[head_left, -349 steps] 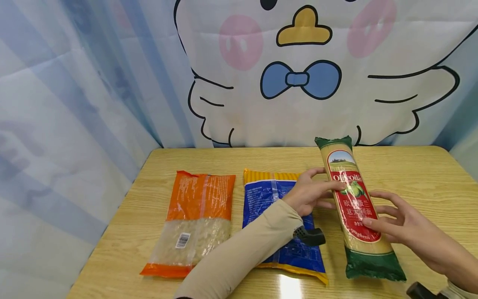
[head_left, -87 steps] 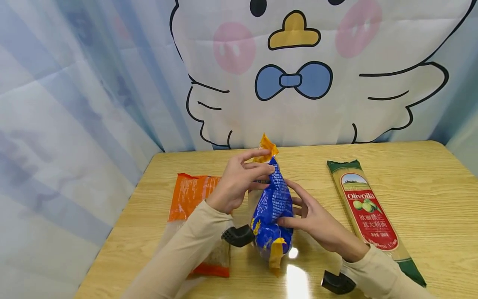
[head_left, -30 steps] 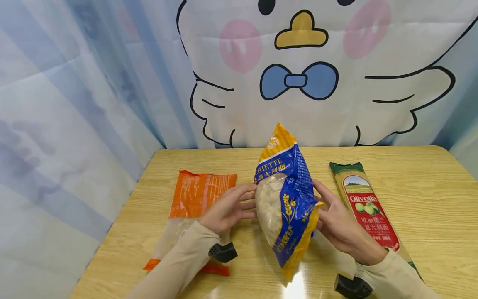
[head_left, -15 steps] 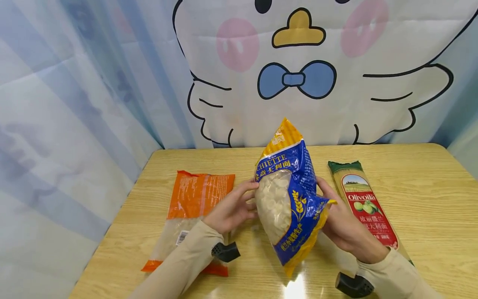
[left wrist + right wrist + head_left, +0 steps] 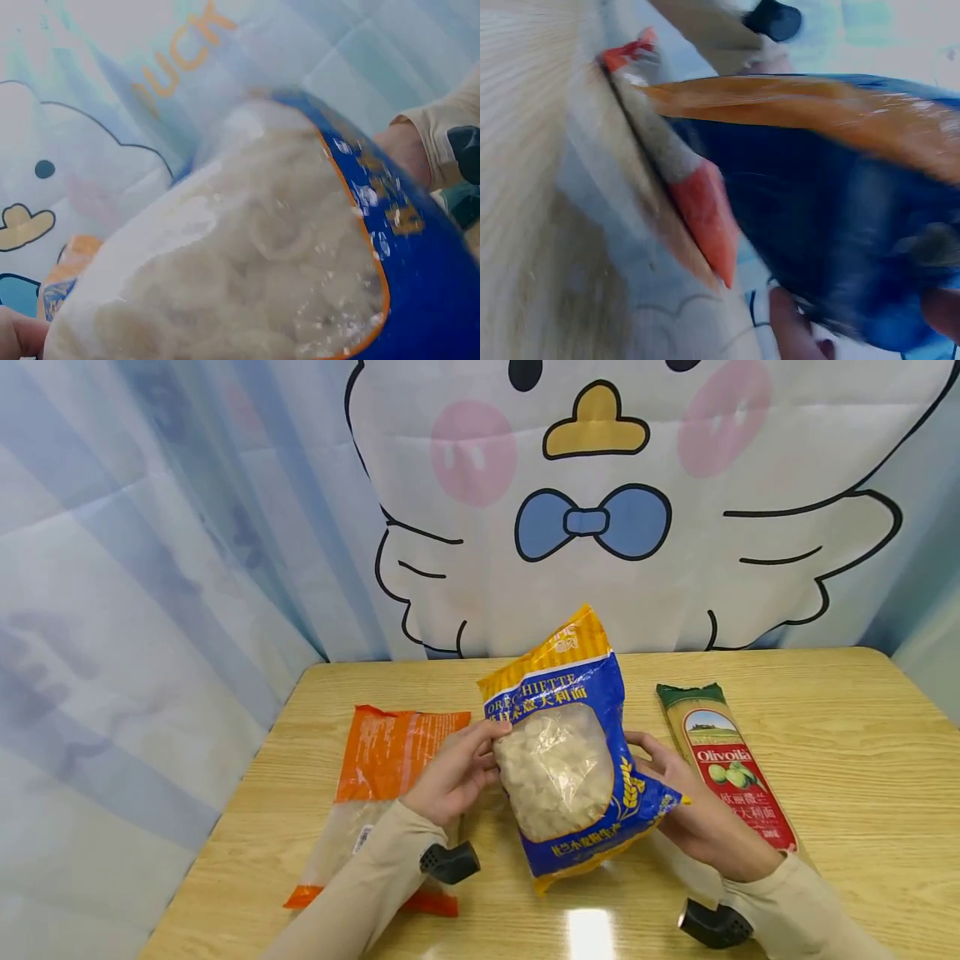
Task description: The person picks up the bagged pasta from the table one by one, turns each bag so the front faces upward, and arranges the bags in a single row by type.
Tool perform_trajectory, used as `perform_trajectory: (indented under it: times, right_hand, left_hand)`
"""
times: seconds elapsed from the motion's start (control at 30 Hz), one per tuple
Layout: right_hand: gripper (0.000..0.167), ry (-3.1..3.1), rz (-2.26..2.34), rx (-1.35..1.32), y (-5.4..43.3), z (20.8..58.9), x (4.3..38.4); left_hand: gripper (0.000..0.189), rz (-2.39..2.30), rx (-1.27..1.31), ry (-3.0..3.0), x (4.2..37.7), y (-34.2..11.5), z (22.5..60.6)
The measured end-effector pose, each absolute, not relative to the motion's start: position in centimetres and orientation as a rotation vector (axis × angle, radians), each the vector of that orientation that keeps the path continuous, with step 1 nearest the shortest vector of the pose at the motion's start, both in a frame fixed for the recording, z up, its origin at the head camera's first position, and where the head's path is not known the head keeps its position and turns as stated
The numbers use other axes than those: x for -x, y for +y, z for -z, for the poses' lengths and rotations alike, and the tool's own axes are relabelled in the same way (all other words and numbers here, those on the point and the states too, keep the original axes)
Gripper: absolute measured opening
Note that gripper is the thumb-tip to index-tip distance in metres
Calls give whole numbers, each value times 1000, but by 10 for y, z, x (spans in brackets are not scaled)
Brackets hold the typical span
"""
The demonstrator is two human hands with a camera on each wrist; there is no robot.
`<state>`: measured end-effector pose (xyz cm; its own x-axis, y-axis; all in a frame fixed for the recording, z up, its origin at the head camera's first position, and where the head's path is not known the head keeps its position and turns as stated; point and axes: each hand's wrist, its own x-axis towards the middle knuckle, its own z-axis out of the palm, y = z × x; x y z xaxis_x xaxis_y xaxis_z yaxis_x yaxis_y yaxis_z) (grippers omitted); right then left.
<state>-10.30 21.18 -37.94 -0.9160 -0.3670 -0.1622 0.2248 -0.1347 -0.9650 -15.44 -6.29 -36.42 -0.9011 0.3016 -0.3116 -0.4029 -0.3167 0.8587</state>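
A blue and yellow bag of orecchiette pasta (image 5: pixel 555 768) is raised over the table, tilted, its clear window and printed front facing the head camera. On its left edge, my left hand (image 5: pixel 453 777) pinches it, thumb on the front and fingers mostly behind. My right hand (image 5: pixel 697 810) holds the opposite side from behind; the bag's lower right corner hides part of it. Pale pasta pieces fill the window in the left wrist view, where a bit of my left hand (image 5: pixel 19 334) shows. Blurred right fingers (image 5: pixel 795 326) meet the blue back in the right wrist view.
An orange and clear bag (image 5: pixel 405 756) lies left, partly under my left forearm. To the right lies an Olivoilà spaghetti pack (image 5: pixel 731 760), partly covered by my right arm. Behind the wooden table (image 5: pixel 847 727) hangs a cartoon-printed curtain (image 5: pixel 600 593).
Earlier both hands held the spaghetti pack, which now lies on the table at right. The blue bag has been lifted and turned from its printed back to its windowed front.
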Motion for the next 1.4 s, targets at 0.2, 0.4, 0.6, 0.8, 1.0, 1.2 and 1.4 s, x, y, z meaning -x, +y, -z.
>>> perform_trajectory:
  times: [0.2,0.4,0.6,0.8,1.0,1.2,1.4]
  right_hand:
    - [44,1556,2078,163,234,378,104]
    - [54,1903,1919,225,220,376,101]
    - [64,2128,1934,175,206,381,94]
    - [48,2125,2035,216,203,381,94]
    - [40,2066,2090,250,205,379,93]
    - [37,1978,2122,257,208,379,93]
    - [37,1912,2141,307,211,381,91]
  left_hand:
    - [22,-2283,211,1545,158,-65,359]
    - [21,-2291,283,1539,160,-68,361]
    - [40,-2277,241,1533,161,-69,360]
    - [54,-2257,225,1548,162,-73,356]
    - [53,-2217,191,1548,166,-77,355]
    - [68,-2135,163,1555,174,-79,360]
    - [63,-2148,158,1517,180,-76,366]
